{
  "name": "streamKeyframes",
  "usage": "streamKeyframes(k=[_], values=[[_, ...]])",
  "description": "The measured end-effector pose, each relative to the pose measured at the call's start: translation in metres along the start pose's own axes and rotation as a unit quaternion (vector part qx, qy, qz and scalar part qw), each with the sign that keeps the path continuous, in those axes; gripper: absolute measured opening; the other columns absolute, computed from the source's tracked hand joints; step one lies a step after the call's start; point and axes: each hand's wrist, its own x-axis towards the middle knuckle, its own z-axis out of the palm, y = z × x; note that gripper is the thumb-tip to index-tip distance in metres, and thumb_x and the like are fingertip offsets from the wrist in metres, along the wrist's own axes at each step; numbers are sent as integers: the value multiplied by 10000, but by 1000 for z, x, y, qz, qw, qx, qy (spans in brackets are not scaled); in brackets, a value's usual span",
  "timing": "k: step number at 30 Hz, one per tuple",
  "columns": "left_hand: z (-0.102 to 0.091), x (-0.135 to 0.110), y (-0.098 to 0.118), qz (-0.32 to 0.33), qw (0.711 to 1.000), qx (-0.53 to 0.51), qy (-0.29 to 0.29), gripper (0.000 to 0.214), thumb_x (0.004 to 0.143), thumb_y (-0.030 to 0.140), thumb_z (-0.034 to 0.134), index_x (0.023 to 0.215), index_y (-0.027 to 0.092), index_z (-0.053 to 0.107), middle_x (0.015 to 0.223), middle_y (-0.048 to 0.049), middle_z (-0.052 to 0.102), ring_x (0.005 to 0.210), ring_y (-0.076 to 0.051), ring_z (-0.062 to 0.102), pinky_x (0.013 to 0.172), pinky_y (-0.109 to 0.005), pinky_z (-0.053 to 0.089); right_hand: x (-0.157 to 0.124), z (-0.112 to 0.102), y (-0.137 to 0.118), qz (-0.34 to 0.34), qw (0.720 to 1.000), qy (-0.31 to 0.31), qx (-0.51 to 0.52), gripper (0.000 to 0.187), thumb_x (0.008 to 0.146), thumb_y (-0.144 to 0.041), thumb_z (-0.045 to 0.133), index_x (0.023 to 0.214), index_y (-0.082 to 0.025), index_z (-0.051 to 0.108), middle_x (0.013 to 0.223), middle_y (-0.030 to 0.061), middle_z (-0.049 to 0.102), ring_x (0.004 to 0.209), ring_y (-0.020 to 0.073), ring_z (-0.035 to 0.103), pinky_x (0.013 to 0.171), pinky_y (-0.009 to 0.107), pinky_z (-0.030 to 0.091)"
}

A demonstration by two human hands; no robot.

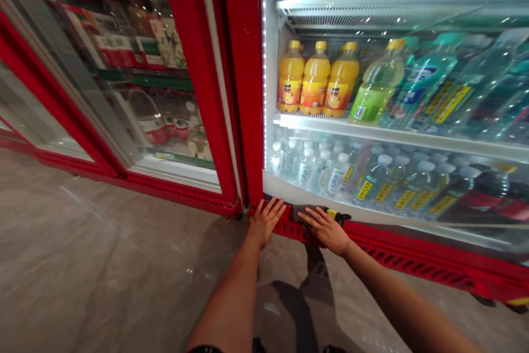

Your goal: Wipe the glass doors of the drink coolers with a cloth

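Observation:
My left hand (263, 225) lies with fingers stretched out on the red bottom ledge of the drinks fridge (248, 94), near its left corner. To its right my right hand (325, 227) is spread out over a dark grey, soft-looking item (302, 212) on the same ledge. A yellow and black piece (336, 215) shows beyond the right fingertips; its kind is unclear. Just above both hands stands a row of clear water bottles (306, 168) on the lowest shelf. Palms and whatever is under them are hidden.
Orange juice bottles (316, 80), a green-labelled bottle (378, 83) and large blue-capped bottles (430, 77) fill the shelf above. A second red fridge (185, 66) adjoins on the left. Shiny grey floor (103, 265) runs along the fridges, with a vented red base (413, 265) at right.

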Motion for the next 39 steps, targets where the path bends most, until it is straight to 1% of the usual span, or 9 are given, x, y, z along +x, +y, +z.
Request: streamKeyframes(k=[4, 10, 13, 17, 24, 27, 30, 34, 39], values=[[1, -15, -5, -71, 997, 0, -6, 849, 815, 89, 487, 1611, 249, 237, 1701, -39, 188, 1577, -239, 147, 1258, -540, 175, 29, 9, -14, 0, 1000, 4, 5, 375, 929, -158, 570, 1283, -165, 696, 1667, 23, 299, 1550, 256, 228, 1290, 464, 197], [2, -32, -16, -136, 991, 10, 8, 779, 845, 109, 475, 1595, 204, 287, 1704, -28, 155, 1579, -237, 139, 1265, -552, 191, 75, 22, -31, -24, 1000, 8, -5, 371, 928, -193, 578, 1275, -149, 702, 1676, 30, 276, 1558, 268, 197, 1301, 466, 161], [4, -38, -23, -159, 987, 7, 18, 728, 860, 105, 451, 1576, 173, 335, 1696, -24, 189, 1575, -206, 159, 1276, -507, 198, 102, 30, -41, -37, 999, 9, 11, 379, 902, -169, 589, 1259, -172, 717, 1669, 22, 296, 1561, 266, 190, 1302, 468, 161], [9, -45, -30, -212, 977, 8, 34, 714, 869, 88, 417, 1577, 116, 325, 1690, -55, 204, 1573, -197, 163, 1281, -462, 208, 133, 43, -53, -48, 999, 11, 21, 368, 895, -167, 583, 1233, -170, 732, 1658, 38, 324, 1556, 266, 209, 1306, 473, 133], [11, -50, -36, -272, 960, 12, 58, 715, 886, 92, 393, 1593, 112, 285, 1679, -87, 235, 1574, -214, 165, 1281, -464, 209, 158, 52, -62, -66, 998, 14, 2, 352, 908, -170, 558, 1208, -178, 742, 1604, 39, 430, 1524, 246, 299, 1306, 464, 112], [8, -48, -35, -269, 960, 9, 80, 768, 864, 71, 411, 1609, 136, 236, 1686, -79, 216, 1571, -222, 175, 1278, -475, 218, 164, 43, -58, -68, 998, 14, -13, 323, 924, -190, 550, 1172, -190, 757, 1582, 30, 464, 1510, 244, 328, 1304, 474, 113], [1, -41, -33, -272, 956, 6, 113, 811, 858, 64, 423, 1622, 134, 159, 1689, -87, 205, 1572, -216, 170, 1276, -471, 221, 176, 23, -46, -65, 998, 14, -21, 306, 936, -207, 546, 1154, -205, 761, 1576, 20, 471, 1503, 248, 341, 1302, 500, 90], [-16, -25, -32, -302, 939, 4, 162, 838, 855, 65, 434, 1624, 108, 105, 1691, -114, 187, 1583, -219, 98, 1280, -498, 197, 201, -16, -20, -63, 997, 27, -25, 316, 938, -203, 552, 1190, -216, 742, 1588, 13, 454, 1506, 254, 335, 1298, 530, 38], [-49, 3, -35, -328, 925, -16, 191, 853, 849, 57, 436, 1623, 86, 79, 1698, -141, 126, 1584, -231, 44, 1286, -539, 123, 225, -68, 10, -41, 998, 48, -24, 369, 930, -199, 572, 1276, -233, 693, 1620, 14, 402, 1521, 284, 299, 1283, 579, 14]])
